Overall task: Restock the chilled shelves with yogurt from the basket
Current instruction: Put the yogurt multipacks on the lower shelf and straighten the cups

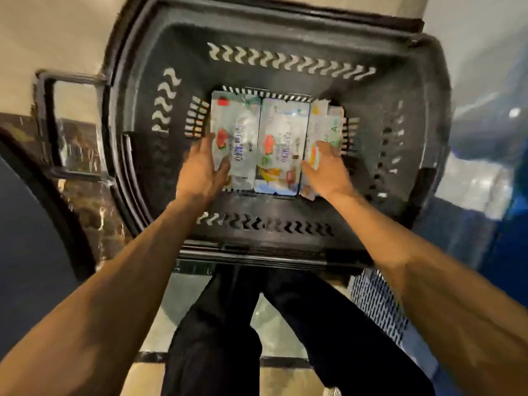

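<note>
A: Head view, item one: dark grey perforated plastic shopping basket (285,32). Contents?

B: Three flat foil-topped yogurt multipacks are lying side by side on its floor: left yogurt pack (238,130), middle yogurt pack (283,138), right yogurt pack (324,124). The chilled shelves are not showing here.

A: Hands?

B: The left hand (200,170) is lying fingers spread against the left yogurt pack's outer edge, thumb on its top, not closed round it. The right hand (328,167) is resting fingers apart on the right yogurt pack, gripping nothing that I can tell.

A: Handling?

B: Judged light, with rigid cups under thin foil that is likely puncturing under pressing fingertips; film may be slippery. Best taken by the long outer edges, supported beneath.

A: Labels?

B: Red fruit pictures, a yellow fruit on the middle one, purple lettering; motion blur is making every word unreadable.
</note>
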